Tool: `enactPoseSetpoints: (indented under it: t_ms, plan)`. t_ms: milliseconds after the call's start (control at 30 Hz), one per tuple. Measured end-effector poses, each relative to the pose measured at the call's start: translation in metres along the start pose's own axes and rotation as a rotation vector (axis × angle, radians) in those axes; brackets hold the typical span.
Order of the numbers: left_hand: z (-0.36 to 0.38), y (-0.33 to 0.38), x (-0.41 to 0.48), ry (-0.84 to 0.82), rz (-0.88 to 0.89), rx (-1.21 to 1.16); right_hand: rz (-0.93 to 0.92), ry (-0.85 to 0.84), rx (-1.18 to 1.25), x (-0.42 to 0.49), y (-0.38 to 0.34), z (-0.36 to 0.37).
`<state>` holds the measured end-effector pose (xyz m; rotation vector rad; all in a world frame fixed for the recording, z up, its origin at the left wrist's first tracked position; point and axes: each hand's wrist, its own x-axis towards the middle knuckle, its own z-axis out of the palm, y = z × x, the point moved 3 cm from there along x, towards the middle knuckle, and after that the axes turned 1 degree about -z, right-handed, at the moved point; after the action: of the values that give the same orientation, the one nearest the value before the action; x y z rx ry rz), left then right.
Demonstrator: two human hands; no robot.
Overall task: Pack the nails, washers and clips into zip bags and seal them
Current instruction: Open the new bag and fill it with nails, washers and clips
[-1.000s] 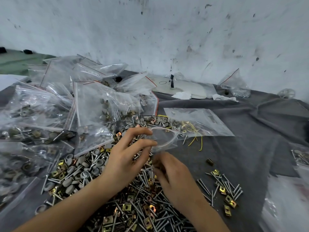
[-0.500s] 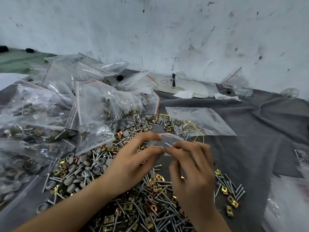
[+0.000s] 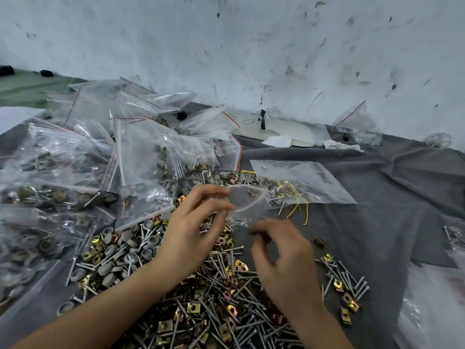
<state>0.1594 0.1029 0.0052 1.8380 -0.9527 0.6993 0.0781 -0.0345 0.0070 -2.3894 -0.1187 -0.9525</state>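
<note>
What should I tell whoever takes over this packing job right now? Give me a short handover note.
Left hand: pinches the rim of a small zip bag, held open over the pile.
Right hand: fingers curled just below the bag; blurred, so whether it holds anything is unclear.
Loose nails, clips and washers lie heaped on the grey cloth.
Done: many filled bags stacked at the left.
Left: fill and seal this bag, then pack the rest of the pile.
</note>
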Motion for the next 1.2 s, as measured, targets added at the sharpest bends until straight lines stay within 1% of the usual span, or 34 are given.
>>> enactPoseSetpoints:
  t_ms: [67,100,133,200,433,500,567,633,767,833,967,1033,1200]
  plan:
    - [-0.001,-0.002,0.001,0.035,-0.043,0.007,0.088,-0.357,-0.136,-0.005,0.01,0.018]
    - [-0.002,-0.003,0.001,0.041,-0.052,0.007,0.106,-0.459,-0.182,-0.009,0.015,0.025]
    - [-0.002,-0.002,0.001,0.043,-0.055,0.005,0.13,-0.517,-0.191,-0.012,0.019,0.029]
    - [-0.002,-0.001,0.001,0.039,-0.048,0.005,0.187,-0.535,-0.142,-0.013,0.021,0.033]
    - [-0.001,0.001,0.0,0.027,-0.042,0.004,0.265,-0.496,-0.009,-0.013,0.02,0.037]
    - [0.0,0.0,0.0,0.025,-0.041,0.004,0.237,-0.482,0.042,-0.013,0.019,0.037]
    - [0.0,0.001,-0.001,0.02,-0.03,0.0,0.173,-0.442,0.083,-0.013,0.015,0.036]
    - [0.0,0.001,-0.001,0.014,-0.008,-0.003,0.109,-0.311,0.104,-0.012,0.011,0.033]
    - [0.001,0.001,-0.002,-0.055,0.059,-0.01,0.031,0.04,0.092,-0.01,0.009,0.019]
    - [0.003,0.001,-0.003,-0.13,0.112,-0.009,0.034,0.131,0.149,-0.01,0.011,0.014]
    - [0.007,0.001,-0.004,-0.256,0.157,0.026,0.116,0.178,0.335,-0.009,0.014,0.012]
    - [0.008,0.001,-0.004,-0.279,0.147,0.027,0.151,0.163,0.403,-0.008,0.014,0.013]
    - [0.007,0.002,-0.003,-0.295,0.132,0.046,0.199,0.099,0.47,-0.008,0.013,0.014]
